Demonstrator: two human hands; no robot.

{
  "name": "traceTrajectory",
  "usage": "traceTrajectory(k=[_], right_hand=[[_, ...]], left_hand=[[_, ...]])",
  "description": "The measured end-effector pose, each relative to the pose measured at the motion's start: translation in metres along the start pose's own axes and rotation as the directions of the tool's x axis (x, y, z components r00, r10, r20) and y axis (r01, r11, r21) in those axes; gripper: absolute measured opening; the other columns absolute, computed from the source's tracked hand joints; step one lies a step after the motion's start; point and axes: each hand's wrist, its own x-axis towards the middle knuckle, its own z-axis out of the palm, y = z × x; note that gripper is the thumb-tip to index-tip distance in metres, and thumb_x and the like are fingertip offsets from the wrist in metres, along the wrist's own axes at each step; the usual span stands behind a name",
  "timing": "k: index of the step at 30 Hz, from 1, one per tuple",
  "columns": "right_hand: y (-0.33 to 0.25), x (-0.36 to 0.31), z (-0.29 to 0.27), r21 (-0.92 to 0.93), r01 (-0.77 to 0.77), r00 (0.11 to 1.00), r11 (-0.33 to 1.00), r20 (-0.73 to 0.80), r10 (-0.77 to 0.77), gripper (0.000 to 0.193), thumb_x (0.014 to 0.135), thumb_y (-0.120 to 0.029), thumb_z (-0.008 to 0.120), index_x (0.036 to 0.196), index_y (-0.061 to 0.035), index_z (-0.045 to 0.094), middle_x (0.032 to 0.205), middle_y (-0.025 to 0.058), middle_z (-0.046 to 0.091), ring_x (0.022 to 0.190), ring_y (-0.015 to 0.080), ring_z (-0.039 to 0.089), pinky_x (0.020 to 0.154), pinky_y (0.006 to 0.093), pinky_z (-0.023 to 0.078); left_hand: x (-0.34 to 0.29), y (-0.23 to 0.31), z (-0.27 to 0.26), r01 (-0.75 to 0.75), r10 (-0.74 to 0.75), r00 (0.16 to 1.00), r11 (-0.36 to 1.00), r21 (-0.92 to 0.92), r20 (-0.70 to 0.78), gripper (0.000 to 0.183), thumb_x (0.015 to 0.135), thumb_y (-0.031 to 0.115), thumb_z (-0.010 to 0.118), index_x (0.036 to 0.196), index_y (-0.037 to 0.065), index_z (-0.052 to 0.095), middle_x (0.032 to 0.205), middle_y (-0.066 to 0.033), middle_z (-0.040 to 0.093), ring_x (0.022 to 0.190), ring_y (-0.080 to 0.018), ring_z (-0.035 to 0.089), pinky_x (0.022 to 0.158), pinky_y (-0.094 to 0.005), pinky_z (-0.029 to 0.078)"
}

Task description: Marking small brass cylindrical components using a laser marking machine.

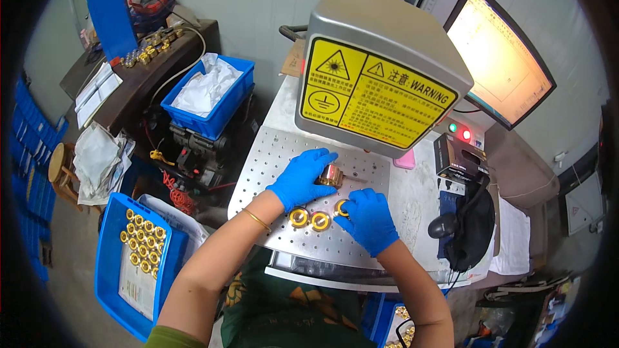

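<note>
Both hands wear blue gloves. My left hand [302, 179] closes its thumb and fingers around a copper-coloured round metal fitting [331, 175], which stands on the perforated metal plate [284, 148]. To its right and nearer me, my right hand [370, 220] pinches a brass ring-shaped fitting [342, 207], partly hidden by the fingers. Two more brass ring fittings, the left one [298, 217] and the right one [320, 221], lie on the plate between my wrists. A thin metal bar [355, 179] extends right from beside the fitting in my left hand.
A grey machine head [387, 45] with a yellow warning label overhangs the plate. At right are a lit monitor [500, 55], a black box [459, 158] and a black mouse [442, 225]. A blue bin [109, 264] at lower left holds several brass fittings.
</note>
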Motion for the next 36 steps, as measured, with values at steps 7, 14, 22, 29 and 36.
traceTrajectory(k=[7, 14, 22, 29, 36], right_hand=[[0.045, 0.038, -0.001, 0.424, -0.034, 0.984, 0.905, 0.174, -0.045, 0.026, 0.088, -0.023, 0.052, 0.103, -0.0027, 0.058, 0.11, 0.0149, 0.057, 0.103, 0.0336, 0.05, 0.091, 0.0389, 0.039], [0.041, 0.078, 0.006, 0.649, -0.355, 0.933, 0.673, 0.286, 0.217, 0.037, 0.095, -0.029, 0.044, 0.113, 0.0006, 0.056, 0.117, 0.0157, 0.051, 0.113, 0.0285, 0.047, 0.099, 0.0344, 0.035], [0.034, 0.079, 0.011, 0.685, -0.365, 0.931, 0.63, 0.262, 0.255, 0.037, 0.095, -0.029, 0.044, 0.116, 0.0001, 0.055, 0.119, 0.015, 0.05, 0.114, 0.0274, 0.047, 0.1, 0.0329, 0.035], [0.044, 0.083, 0.008, 0.499, -0.29, 0.933, 0.817, 0.337, 0.126, 0.035, 0.095, -0.029, 0.044, 0.116, -0.0033, 0.056, 0.122, 0.0136, 0.049, 0.118, 0.0287, 0.043, 0.103, 0.0346, 0.032], [0.04, 0.069, 0.012, 0.574, -0.281, 0.958, 0.769, 0.209, 0.194, 0.032, 0.094, -0.028, 0.047, 0.115, -0.0076, 0.058, 0.134, 0.0135, 0.043, 0.128, 0.0274, 0.037, 0.105, 0.0365, 0.03]], left_hand=[[-0.036, 0.008, -0.031, 0.254, -0.3, 0.952, 0.881, -0.398, -0.055, 0.036, 0.08, 0.024, 0.068, 0.111, 0.009, 0.057, 0.105, -0.0138, 0.059, 0.093, -0.024, 0.058, 0.084, -0.033, 0.046], [-0.109, 0.017, -0.045, 0.274, -0.298, 0.954, 0.847, -0.456, 0.019, 0.032, 0.079, 0.01, 0.065, 0.108, 0.005, 0.053, 0.106, -0.0113, 0.058, 0.099, -0.0195, 0.056, 0.089, -0.0312, 0.044], [-0.119, 0.023, -0.045, 0.065, -0.055, 0.996, 0.986, -0.153, 0.066, 0.048, 0.08, 0.012, 0.066, 0.125, 0.009, 0.05, 0.123, -0.0179, 0.053, 0.109, -0.0331, 0.055, 0.094, -0.0359, 0.044], [-0.08, 0.027, -0.065, -0.252, 0.061, 0.884, 0.897, 0.363, 0.464, 0.035, 0.081, 0.016, 0.059, 0.116, 0.019, 0.061, 0.106, -0.012, 0.062, 0.089, -0.0305, 0.062, 0.076, -0.0372, 0.05], [-0.055, 0.039, -0.06, -0.464, 0.148, 0.794, 0.774, 0.431, 0.59, 0.016, 0.074, 0.02, 0.06, 0.088, 0.013, 0.066, 0.109, -0.0083, 0.059, 0.096, -0.0239, 0.059, 0.074, -0.0349, 0.048]])
